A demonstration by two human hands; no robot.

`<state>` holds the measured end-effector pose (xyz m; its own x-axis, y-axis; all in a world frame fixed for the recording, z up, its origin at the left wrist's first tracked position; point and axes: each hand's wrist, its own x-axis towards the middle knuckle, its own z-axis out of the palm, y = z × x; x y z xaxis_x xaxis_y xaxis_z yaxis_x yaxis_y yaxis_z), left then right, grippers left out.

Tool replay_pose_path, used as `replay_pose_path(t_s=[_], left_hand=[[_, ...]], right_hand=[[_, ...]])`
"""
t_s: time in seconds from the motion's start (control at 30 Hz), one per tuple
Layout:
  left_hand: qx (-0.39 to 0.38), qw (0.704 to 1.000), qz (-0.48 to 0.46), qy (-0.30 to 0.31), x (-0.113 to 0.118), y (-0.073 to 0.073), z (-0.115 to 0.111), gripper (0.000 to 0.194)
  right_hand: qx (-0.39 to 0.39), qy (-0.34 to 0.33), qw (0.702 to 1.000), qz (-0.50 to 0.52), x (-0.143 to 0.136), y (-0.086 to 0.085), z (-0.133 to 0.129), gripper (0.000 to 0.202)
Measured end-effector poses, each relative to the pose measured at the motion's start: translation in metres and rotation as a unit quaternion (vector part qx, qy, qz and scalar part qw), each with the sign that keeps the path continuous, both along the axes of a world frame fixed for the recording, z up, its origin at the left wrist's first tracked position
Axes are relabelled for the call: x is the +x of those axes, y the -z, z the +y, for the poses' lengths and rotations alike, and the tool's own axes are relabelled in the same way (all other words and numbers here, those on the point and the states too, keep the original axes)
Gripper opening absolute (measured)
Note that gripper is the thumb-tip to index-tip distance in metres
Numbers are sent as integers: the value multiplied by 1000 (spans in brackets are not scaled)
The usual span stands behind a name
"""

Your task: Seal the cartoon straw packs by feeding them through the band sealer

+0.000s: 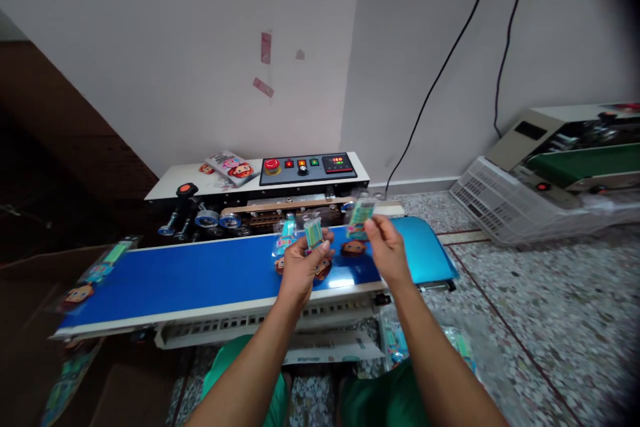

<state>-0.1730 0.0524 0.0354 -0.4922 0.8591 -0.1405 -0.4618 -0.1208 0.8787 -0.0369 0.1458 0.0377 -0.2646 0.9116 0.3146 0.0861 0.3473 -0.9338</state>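
Over the blue conveyor belt (200, 277) of a band sealing machine, my left hand (303, 263) is closed on a clear plastic packet (313, 232) with green-striped contents and a printed doll face at its lower end. My right hand (387, 247) pinches a similar packet (361, 215) near the machine's right end. Just left of my left hand another packet (287, 237) lies on the belt at the sealing edge. One more packet (103, 270) rests at the belt's far left end. Small print on the packets is blurred.
The control panel (307, 168) has a red stop button and lit digits. Cards (235, 168) lie on the machine's top. A cardboard box (30, 287) stands at left. Packets (397, 340) sit in a bag below. A white crate (500, 207) with a second machine is at right.
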Motion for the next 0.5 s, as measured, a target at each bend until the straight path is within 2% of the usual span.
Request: replay_pose_path(t_s=[0.1, 0.23, 0.37, 0.5], left_hand=[[-3, 1000, -11, 6, -4, -1, -1, 45], [-1, 1000, -11, 14, -5, -5, -2, 43], [2, 1000, -19, 25, -1, -8, -3, 38], [0, 999, -20, 45, 2, -9, -3, 35]], right_hand=[[-11, 61, 997, -46, 26, 3, 22, 37], [11, 121, 969, -215, 47, 16, 44, 39], [35, 137, 919, -368, 38, 25, 49, 36], [26, 105, 895, -432, 16, 22, 44, 36]])
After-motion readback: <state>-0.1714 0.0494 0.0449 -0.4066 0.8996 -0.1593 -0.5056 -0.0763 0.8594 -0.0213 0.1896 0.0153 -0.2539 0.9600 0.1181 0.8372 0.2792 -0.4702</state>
